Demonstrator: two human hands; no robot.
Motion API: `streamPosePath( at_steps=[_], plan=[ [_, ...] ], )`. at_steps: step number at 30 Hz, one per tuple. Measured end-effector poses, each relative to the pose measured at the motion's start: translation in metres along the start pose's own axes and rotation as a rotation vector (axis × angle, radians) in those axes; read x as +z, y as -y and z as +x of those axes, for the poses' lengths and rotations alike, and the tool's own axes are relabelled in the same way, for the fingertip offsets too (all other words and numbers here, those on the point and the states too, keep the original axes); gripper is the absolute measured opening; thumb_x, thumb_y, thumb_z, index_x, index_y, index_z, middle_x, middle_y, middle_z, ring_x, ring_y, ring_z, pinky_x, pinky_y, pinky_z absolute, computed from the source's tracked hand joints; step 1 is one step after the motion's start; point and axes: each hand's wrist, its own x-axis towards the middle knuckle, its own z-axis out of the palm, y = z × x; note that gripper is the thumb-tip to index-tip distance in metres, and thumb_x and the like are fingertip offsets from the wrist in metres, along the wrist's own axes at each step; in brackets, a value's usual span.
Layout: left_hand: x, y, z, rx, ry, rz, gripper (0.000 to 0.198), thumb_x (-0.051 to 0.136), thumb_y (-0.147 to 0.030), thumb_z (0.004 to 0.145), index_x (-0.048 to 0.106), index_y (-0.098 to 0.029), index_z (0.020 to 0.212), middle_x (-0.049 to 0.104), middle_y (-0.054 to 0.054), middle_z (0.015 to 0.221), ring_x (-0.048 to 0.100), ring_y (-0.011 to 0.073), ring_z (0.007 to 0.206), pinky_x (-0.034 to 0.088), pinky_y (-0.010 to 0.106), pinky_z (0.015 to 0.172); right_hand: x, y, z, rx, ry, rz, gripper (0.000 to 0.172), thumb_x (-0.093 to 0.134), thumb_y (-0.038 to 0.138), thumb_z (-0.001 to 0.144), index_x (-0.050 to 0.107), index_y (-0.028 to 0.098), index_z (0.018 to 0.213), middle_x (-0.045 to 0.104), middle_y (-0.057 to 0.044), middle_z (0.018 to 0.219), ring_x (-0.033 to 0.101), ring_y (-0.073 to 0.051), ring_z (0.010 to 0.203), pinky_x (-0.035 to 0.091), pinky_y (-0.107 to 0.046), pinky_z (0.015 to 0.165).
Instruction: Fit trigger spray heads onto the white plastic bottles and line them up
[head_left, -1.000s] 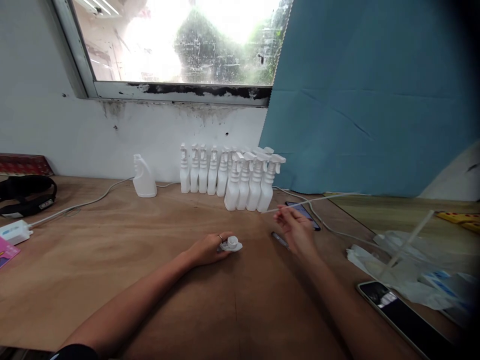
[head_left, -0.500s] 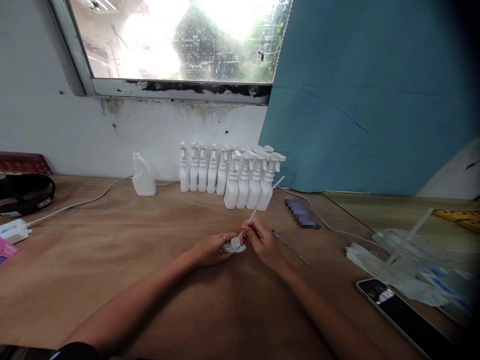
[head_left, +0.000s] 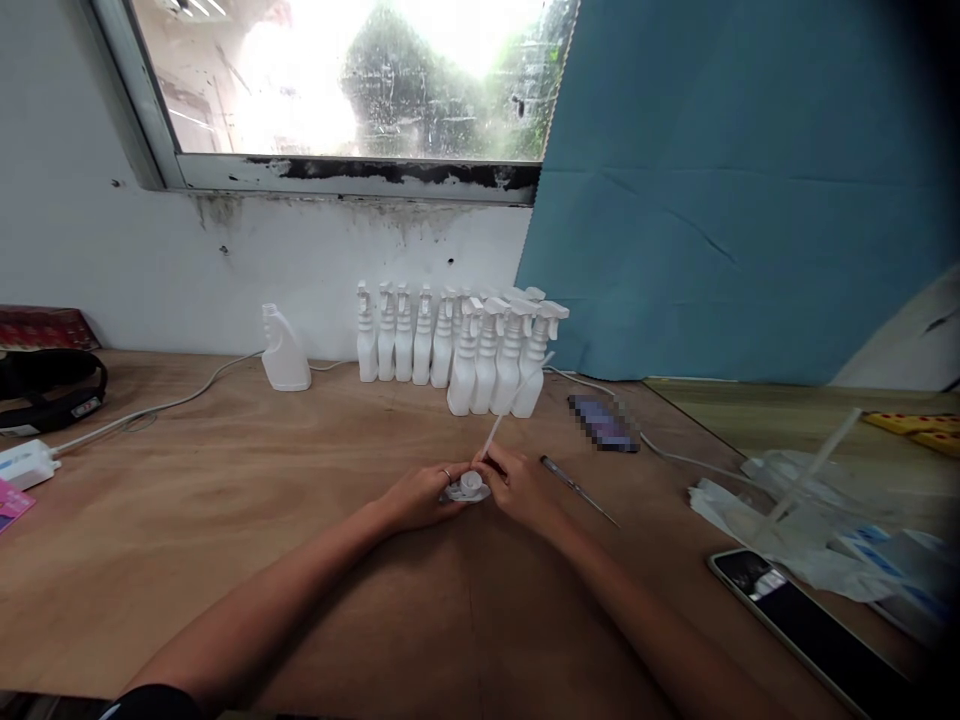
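My left hand (head_left: 421, 494) is closed around the left side of a white spray trigger head (head_left: 470, 486), with its round collar facing up. At the collar's right edge, my right hand (head_left: 514, 480) pinches the lower end of a thin translucent dip tube (head_left: 504, 414). The tube slants up and to the right, crossing in front of the standing bottles. Fingers hide its lower tip, so I cannot tell whether it sits inside the head. Right of my right hand lies a slim screwdriver-like tool (head_left: 579, 491) on the wooden table (head_left: 315, 440).
Several white spray bottles (head_left: 463, 385) with trigger heads stand in rows near the wall. A bottle without a head (head_left: 286, 355) stands to their left. A pixelated phone-like object (head_left: 602, 424), a dark phone (head_left: 806, 630) and crumpled plastic bags (head_left: 795, 540) lie to the right.
My right hand's fingers have shifted slightly left and up, over the edge of the trigger head. The tube's upper end has moved a little left. My left hand keeps its hold.
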Motion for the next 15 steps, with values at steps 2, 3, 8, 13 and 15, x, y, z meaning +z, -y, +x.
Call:
streamPosePath(
  at_steps=[2, 3, 8, 13, 15],
  plan=[
    [-0.0006, -0.0001, 0.0002, 0.007, 0.004, -0.006, 0.054, 0.058, -0.025, 0.081, 0.042, -0.028, 0.133, 0.059, 0.003, 0.125, 0.058, 0.0195, 0.108, 0.045, 0.027, 0.090, 0.0003, -0.0013, -0.0017, -0.005, 0.013, 0.005, 0.015, 0.046, 0.025, 0.090, 0.051, 0.023, 0.075, 0.057, 0.000, 0.066, 0.053, -0.015, 0.061, 0.041, -0.026, 0.058],
    [-0.0007, 0.0001, 0.0003, 0.014, 0.006, -0.015, 0.053, 0.058, -0.024, 0.081, 0.043, -0.028, 0.132, 0.059, 0.003, 0.125, 0.058, 0.0193, 0.108, 0.045, 0.027, 0.090, 0.0003, -0.0013, -0.0026, -0.008, 0.017, 0.009, 0.016, 0.046, 0.025, 0.090, 0.052, 0.022, 0.076, 0.058, 0.000, 0.067, 0.054, -0.016, 0.061, 0.041, -0.026, 0.058],
    [0.0019, 0.0042, 0.0013, 0.044, 0.001, -0.067, 0.048, 0.058, -0.023, 0.082, 0.046, -0.026, 0.129, 0.058, 0.003, 0.126, 0.057, 0.0181, 0.110, 0.043, 0.026, 0.092, 0.0037, 0.0007, -0.0028, -0.023, 0.026, -0.003, 0.016, 0.045, 0.023, 0.089, 0.051, 0.022, 0.074, 0.058, -0.001, 0.067, 0.053, -0.016, 0.061, 0.040, -0.027, 0.058],
    [0.0019, 0.0031, 0.0009, 0.030, -0.007, -0.081, 0.042, 0.060, -0.025, 0.081, 0.052, -0.024, 0.123, 0.062, 0.004, 0.116, 0.059, 0.0179, 0.100, 0.045, 0.025, 0.085, 0.0099, -0.0014, 0.0001, -0.033, 0.023, -0.026, 0.021, 0.045, 0.024, 0.089, 0.045, 0.022, 0.068, 0.052, 0.001, 0.063, 0.048, -0.014, 0.057, 0.037, -0.026, 0.056],
    [-0.0013, 0.0049, 0.0004, 0.070, 0.014, -0.145, 0.048, 0.062, -0.031, 0.081, 0.050, -0.023, 0.126, 0.064, 0.004, 0.112, 0.060, 0.0173, 0.096, 0.045, 0.025, 0.082, 0.0092, -0.0017, -0.0027, -0.019, -0.001, 0.007, 0.022, 0.046, 0.027, 0.090, 0.047, 0.022, 0.069, 0.052, 0.001, 0.064, 0.049, -0.014, 0.059, 0.038, -0.026, 0.057]
  ],
)
